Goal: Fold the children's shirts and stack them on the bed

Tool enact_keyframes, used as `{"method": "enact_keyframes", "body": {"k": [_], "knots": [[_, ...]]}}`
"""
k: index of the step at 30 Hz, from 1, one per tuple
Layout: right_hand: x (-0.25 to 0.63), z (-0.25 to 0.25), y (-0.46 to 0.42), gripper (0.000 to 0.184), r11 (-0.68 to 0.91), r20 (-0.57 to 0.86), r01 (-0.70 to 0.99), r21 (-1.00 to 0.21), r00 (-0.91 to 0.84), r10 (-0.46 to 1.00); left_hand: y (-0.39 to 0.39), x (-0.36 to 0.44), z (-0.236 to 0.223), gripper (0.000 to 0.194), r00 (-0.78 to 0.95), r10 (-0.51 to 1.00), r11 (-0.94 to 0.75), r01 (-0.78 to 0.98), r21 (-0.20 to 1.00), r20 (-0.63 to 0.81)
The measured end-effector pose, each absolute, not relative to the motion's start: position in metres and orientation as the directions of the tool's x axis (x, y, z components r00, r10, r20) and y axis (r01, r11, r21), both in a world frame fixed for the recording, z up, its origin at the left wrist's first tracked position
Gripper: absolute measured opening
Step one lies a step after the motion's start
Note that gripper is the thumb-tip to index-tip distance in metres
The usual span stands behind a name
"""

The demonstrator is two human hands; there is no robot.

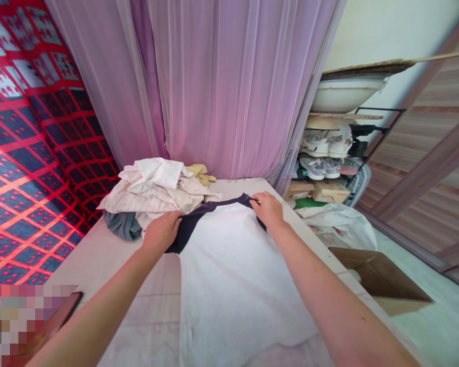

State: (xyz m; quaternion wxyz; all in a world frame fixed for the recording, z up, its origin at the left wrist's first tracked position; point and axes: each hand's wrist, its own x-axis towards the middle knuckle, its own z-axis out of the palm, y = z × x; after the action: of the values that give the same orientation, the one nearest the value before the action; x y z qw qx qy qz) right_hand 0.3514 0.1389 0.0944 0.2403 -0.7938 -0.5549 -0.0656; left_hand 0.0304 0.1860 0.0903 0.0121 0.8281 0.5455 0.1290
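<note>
A white T-shirt (233, 275) with dark sleeves and a dark neckline lies spread over the pale table (153, 300), its collar end away from me. My left hand (162, 232) pinches the edge of the dark sleeve on the left. On the other side, my right hand (268, 209) grips the dark shoulder part between thumb and fingers. Just beyond my left hand sits a heap of crumpled clothes (156, 186), white, striped and yellow, with a grey-green piece (122, 224) at its lower left.
Purple curtains (229, 92) hang behind the table, and a red-and-dark patterned cloth (34, 153) hangs at left. To the right stand a shoe rack (325, 145), a plastic bag (336, 224) and an open cardboard box (382, 280). The lower left corner is pixelated.
</note>
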Motion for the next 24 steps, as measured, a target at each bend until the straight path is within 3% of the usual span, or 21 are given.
{"method": "enact_keyframes", "body": {"k": [4,7,9,13,18,21,24], "knots": [[0.342,0.078,0.137,0.035,-0.287,0.286,0.899,-0.332,0.386,0.877,0.191,0.021,0.074,0.038,0.374,0.901,-0.396,0.915,0.07,0.219],[0.336,0.062,0.102,0.029,-0.24,0.276,0.886,-0.397,0.364,0.89,0.167,0.003,0.056,0.032,0.378,0.901,-0.402,0.912,0.084,0.21],[0.326,0.051,0.069,0.027,-0.134,0.265,0.858,-0.495,0.296,0.917,0.139,-0.011,0.047,0.025,0.36,0.922,-0.377,0.919,0.118,0.144],[0.278,0.033,0.005,0.027,0.031,0.23,0.751,-0.66,0.162,0.96,0.077,-0.024,0.035,0.033,0.342,0.939,-0.329,0.926,0.186,-0.043],[0.199,0.023,-0.04,0.025,0.206,0.264,0.638,-0.742,-0.005,0.965,0.035,-0.016,0.03,0.02,0.338,0.937,-0.315,0.928,0.199,-0.09],[0.16,0.024,-0.055,0.017,0.213,0.214,0.642,-0.737,-0.078,0.974,0.029,-0.011,0.029,0.016,0.292,0.95,-0.239,0.909,0.342,-0.112],[0.131,0.027,-0.064,0.028,0.099,0.161,0.705,-0.703,0.022,0.987,0.025,-0.005,0.03,0.014,0.245,0.957,-0.081,0.745,0.662,-0.159]]}}
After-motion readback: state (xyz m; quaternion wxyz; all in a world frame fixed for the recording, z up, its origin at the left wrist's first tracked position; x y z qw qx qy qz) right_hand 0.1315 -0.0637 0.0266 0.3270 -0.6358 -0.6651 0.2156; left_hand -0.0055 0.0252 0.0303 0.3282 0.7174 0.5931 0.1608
